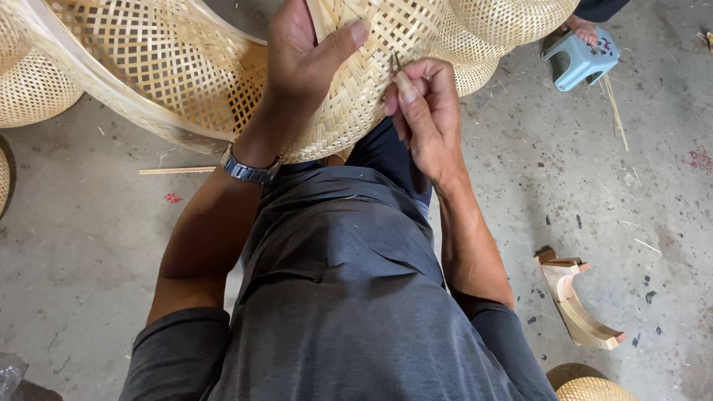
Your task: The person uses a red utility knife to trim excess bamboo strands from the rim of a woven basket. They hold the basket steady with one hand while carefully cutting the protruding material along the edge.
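- Sitting at the far left edge, a round woven bamboo basket [30, 89] rests on the concrete floor [82, 223], partly cut off by the frame.
- A loose bamboo strip [177, 171] lies flat on the floor just below the big woven piece.
- A large woven bamboo frame [171, 74] with open lattice spans the top of the view; its tighter woven edge sits above the person's lap.
- The left hand [304, 59], with a metal wristwatch [249, 169] on its wrist, grips that woven edge, thumb pressed on top and fingers curled behind it.
- The right hand [423, 111] is closed in a pinch around a thin dark tool [394, 65] whose tip touches the weave just beside the left thumb.
- A small light-blue plastic stool [583, 63] stands on the floor at upper right.
- A curved wooden block [575, 301] lies on the floor at right, well apart from both hands.
- Another woven basket [590, 386] shows at the bottom right edge.
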